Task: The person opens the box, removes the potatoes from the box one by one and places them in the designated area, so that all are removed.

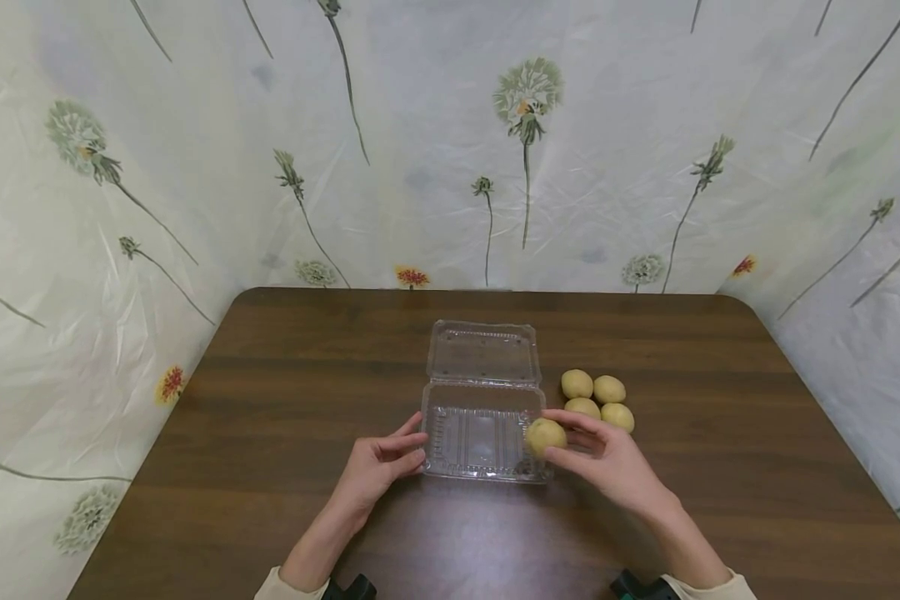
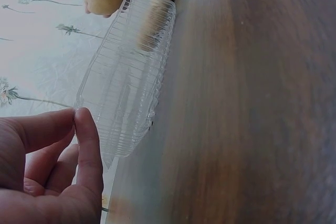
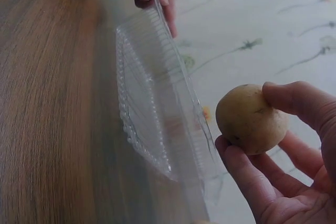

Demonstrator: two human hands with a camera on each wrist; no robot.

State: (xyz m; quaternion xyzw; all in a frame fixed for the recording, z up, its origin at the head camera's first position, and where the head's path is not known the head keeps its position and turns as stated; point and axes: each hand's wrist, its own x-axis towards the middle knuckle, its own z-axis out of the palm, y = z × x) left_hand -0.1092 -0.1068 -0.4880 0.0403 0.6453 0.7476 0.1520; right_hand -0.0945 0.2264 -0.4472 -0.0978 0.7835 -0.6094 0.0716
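Observation:
A clear plastic clamshell box [image 1: 483, 433] lies on the table with its lid [image 1: 483, 352] folded back, away from the person. At its left side the left hand [image 1: 378, 468] pinches the rim between thumb and fingertip, as the left wrist view shows. My right hand [image 1: 615, 467] holds a small yellowish potato [image 3: 252, 119] by thumb and fingertips, raised over the box's right edge. The base of the box holds nothing. Several more potatoes [image 1: 609, 389] sit in a cluster just right of the box, one partly hidden behind the right hand.
The dark brown wooden table [image 1: 307, 358] has rounded far corners. Behind it and at both sides hangs a pale sheet [image 1: 420, 125] printed with dandelions. Dark wrist devices [image 1: 351, 587] show at the near edge by the light sleeves [image 1: 708, 587].

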